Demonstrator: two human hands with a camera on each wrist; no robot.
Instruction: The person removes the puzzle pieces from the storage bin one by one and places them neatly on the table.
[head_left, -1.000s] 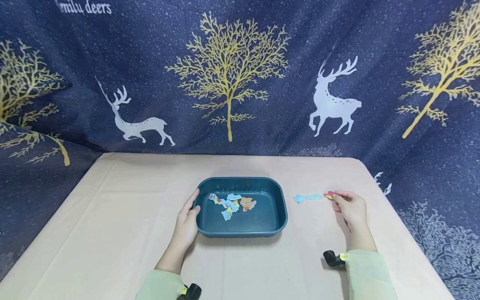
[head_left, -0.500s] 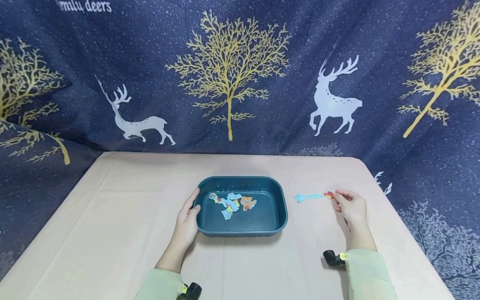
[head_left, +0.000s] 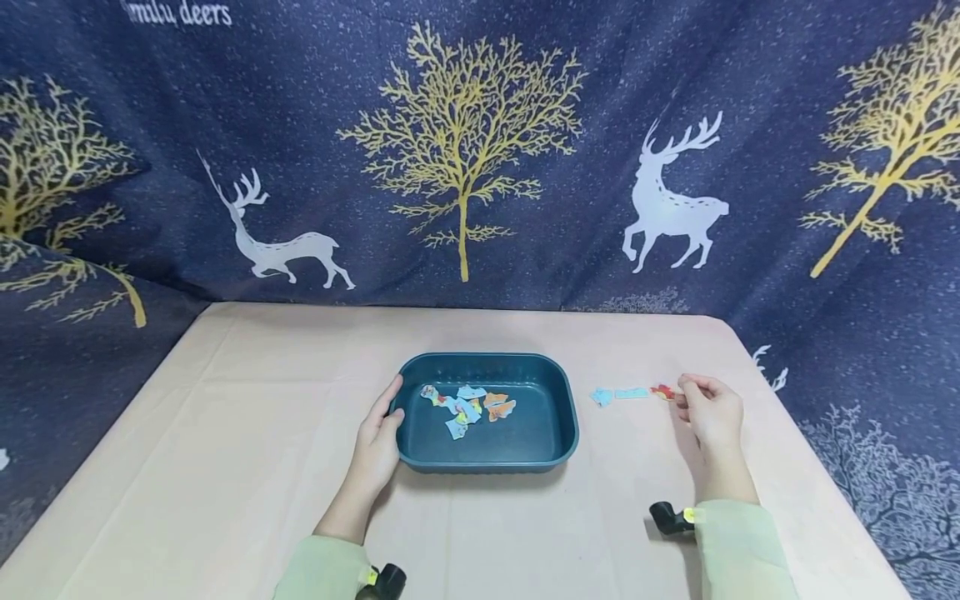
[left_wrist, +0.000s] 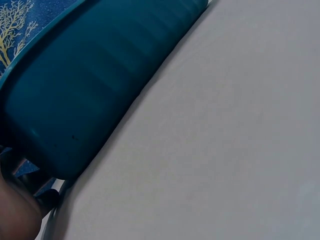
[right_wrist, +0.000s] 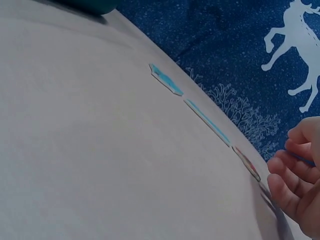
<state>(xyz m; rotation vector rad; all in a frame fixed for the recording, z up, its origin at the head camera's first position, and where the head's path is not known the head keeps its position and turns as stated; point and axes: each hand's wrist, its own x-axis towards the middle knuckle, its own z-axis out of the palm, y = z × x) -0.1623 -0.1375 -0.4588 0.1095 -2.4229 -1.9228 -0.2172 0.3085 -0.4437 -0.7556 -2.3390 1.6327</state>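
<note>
My left hand (head_left: 375,442) grips the left end of a dark teal plastic tray (head_left: 487,467), its thumb at the rim and the fingers along the outer wall. Inside the tray lies a loose cluster of flat, irregular puzzle pieces (head_left: 457,408), light blue with some yellow, beside orange pieces (head_left: 498,407). Right of the tray, a light blue piece (head_left: 602,397), a narrow blue strip (head_left: 632,392) and a red and yellow piece (head_left: 663,392) lie in a row. My right hand (head_left: 711,412) is just right of the red piece, loosely curled; the right wrist view shows it apart from that piece.
A cream cloth covers the table (head_left: 247,433). Behind it hangs a dark blue curtain (head_left: 300,167) with white deer and yellow trees. Black wrist cameras (head_left: 667,518) sit by both light green sleeves (head_left: 742,542).
My right hand has let go of the red and yellow piece and drawn slightly right of it. The left hand stays on the tray. The head view has shifted a little.
</note>
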